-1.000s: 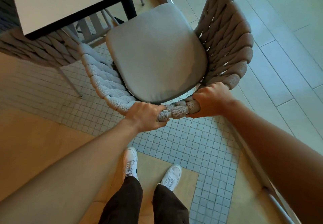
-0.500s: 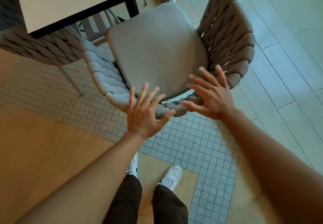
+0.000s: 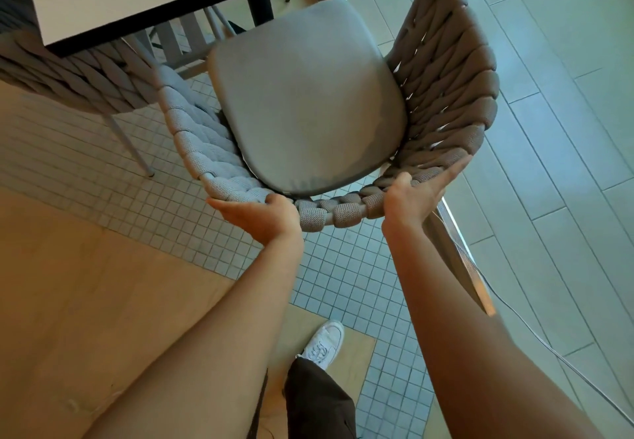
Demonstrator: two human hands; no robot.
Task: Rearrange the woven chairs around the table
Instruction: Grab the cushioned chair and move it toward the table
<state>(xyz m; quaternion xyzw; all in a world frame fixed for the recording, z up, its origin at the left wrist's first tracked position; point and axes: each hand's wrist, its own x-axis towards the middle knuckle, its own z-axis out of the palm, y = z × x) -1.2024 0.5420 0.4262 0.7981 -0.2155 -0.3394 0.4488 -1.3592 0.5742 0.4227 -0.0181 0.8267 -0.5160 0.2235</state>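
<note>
While left hand and right hand press flat-fingered, chunky woven chair, smooth cushion.

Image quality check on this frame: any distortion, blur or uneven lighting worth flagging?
Head view: the wide-angle lens bows the table edge and the seams of the floor tiles; cool daylight brightens those at right, while the wooden floor at left looks warm; the woven chair is darker on its right side; slightly soft overall, no glare.
</note>
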